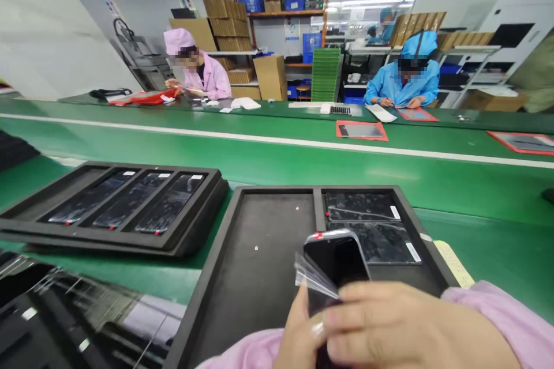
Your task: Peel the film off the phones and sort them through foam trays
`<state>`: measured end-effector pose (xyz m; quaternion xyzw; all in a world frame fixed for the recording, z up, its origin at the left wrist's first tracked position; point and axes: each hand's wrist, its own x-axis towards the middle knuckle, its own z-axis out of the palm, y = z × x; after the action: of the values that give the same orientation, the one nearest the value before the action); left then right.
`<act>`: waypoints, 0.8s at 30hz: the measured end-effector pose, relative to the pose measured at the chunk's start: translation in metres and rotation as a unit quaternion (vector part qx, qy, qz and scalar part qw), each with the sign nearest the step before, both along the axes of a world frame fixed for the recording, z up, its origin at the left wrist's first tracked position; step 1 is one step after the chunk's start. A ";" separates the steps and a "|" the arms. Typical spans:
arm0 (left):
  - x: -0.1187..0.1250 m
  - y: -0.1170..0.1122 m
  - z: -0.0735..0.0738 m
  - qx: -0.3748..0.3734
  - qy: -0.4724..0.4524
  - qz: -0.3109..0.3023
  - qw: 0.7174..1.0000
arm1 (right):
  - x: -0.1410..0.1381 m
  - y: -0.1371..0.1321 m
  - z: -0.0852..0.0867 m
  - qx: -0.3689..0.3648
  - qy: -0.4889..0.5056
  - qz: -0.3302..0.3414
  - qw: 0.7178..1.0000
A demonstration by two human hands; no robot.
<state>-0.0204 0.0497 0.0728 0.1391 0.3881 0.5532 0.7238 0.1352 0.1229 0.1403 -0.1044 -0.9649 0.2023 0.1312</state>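
A smartphone (341, 259) with a dark screen, a pale rim and a red tab at its top edge is held tilted over a black foam tray (242, 294). Clear protective film (309, 274) stands up and folds away from the screen's left side. My left hand (298, 331) is closed around the phone's lower left part, its thumb by the film. Across the phone's lower half lies my right hand (402, 317), fingers closed at the film's lower end; its fingertips are partly hidden. Two dark screen panels (363, 206) with white labels rest in the tray's right compartment.
Stacked foam trays (190, 236) at the left carry several film-covered panels (168, 204). Behind runs a green conveyor bench (277, 161) with a red-edged panel (361, 130). Two co-workers, in a pink coat (215, 78) and a blue coat (402, 83), sit opposite.
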 end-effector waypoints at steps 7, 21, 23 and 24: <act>0.012 0.005 0.004 -0.003 -0.095 0.073 0.993 | 0.003 0.025 -0.017 0.070 0.060 0.000 0.996; 0.010 0.003 0.005 -0.050 -0.154 0.086 0.983 | -0.022 0.010 -0.045 -0.019 0.184 -0.241 0.953; 0.008 0.002 0.002 -0.058 -0.179 0.064 0.980 | -0.022 0.007 -0.039 -0.042 0.189 -0.227 0.954; 0.007 0.001 0.001 -0.057 -0.179 0.056 0.981 | -0.022 0.006 -0.036 -0.058 0.189 -0.220 0.955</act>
<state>-0.0133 0.0508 0.0740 -0.0254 0.2898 0.5858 0.7565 0.1133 0.1290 0.1045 -0.2814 -0.8624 0.2400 0.3457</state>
